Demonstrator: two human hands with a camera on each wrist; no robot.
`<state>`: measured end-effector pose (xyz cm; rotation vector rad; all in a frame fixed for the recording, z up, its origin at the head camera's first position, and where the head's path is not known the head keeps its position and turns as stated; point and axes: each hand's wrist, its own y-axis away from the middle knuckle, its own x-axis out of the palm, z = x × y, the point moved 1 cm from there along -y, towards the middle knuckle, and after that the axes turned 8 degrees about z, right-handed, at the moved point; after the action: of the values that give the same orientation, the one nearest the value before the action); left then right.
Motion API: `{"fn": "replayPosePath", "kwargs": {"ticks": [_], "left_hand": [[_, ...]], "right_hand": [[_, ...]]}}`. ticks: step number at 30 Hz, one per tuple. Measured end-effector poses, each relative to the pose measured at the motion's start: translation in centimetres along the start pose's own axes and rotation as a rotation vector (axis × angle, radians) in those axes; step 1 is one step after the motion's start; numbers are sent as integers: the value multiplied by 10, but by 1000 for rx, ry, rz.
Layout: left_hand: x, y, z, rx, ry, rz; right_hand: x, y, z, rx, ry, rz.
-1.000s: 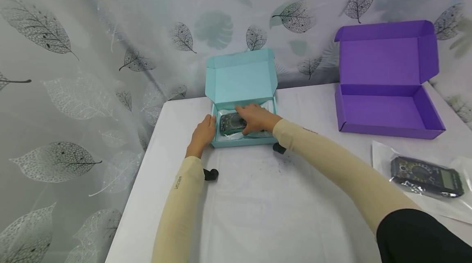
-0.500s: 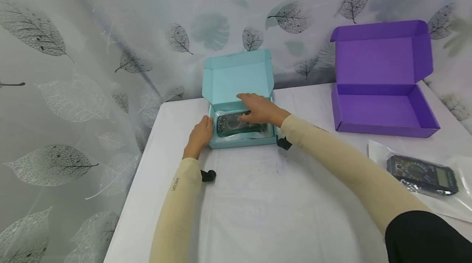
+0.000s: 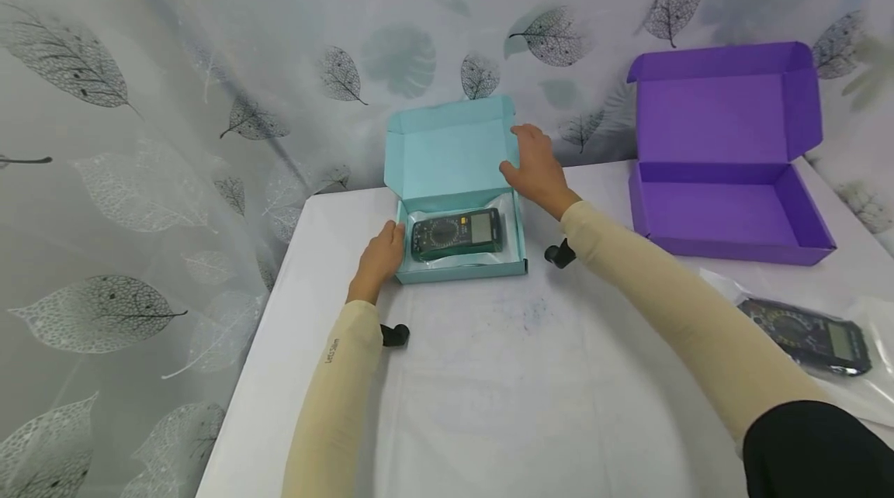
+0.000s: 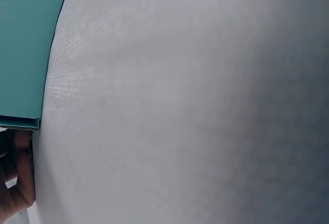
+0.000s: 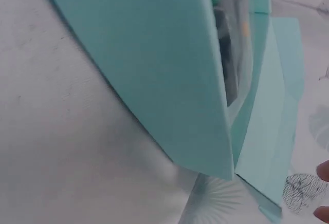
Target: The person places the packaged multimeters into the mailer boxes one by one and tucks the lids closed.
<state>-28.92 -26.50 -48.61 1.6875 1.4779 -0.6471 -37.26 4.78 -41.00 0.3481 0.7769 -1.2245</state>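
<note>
A teal cardboard box (image 3: pixel 462 274) stands with its lid (image 3: pixel 450 150) raised. Inside it lies a dark digital multimeter (image 3: pixel 455 233) in clear plastic, its screen toward the right. My left hand (image 3: pixel 380 254) rests against the box's left side; in the left wrist view its bent fingers (image 4: pixel 20 178) show just beyond the box corner. My right hand (image 3: pixel 538 171), thumb and fingers spread, is at the right edge of the raised lid. Only its fingertips (image 5: pixel 324 171) enter the right wrist view, beyond the teal lid.
An open purple box (image 3: pixel 733 243) stands at the back right of the white-covered table (image 3: pixel 489 405). In front of it a second multimeter (image 3: pixel 803 335) lies in a clear plastic bag, partly hidden by my right arm. A leaf-patterned curtain (image 3: pixel 419 9) hangs behind.
My right hand has left the multimeter in the teal box and moved up and right to the lid's right edge, uncovering the multimeter. My left hand stays at the box's left side.
</note>
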Motion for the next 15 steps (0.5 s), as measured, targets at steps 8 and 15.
{"fn": "replayPosePath", "kwargs": {"ticks": [8,15], "left_hand": [[0,2,-1,-1,-22,-10],[-1,3,-1,16,-18,-11]], "right_hand": [[5,-10,-22,131,-294,63],[6,-12,-28,116,-290,40]]}}
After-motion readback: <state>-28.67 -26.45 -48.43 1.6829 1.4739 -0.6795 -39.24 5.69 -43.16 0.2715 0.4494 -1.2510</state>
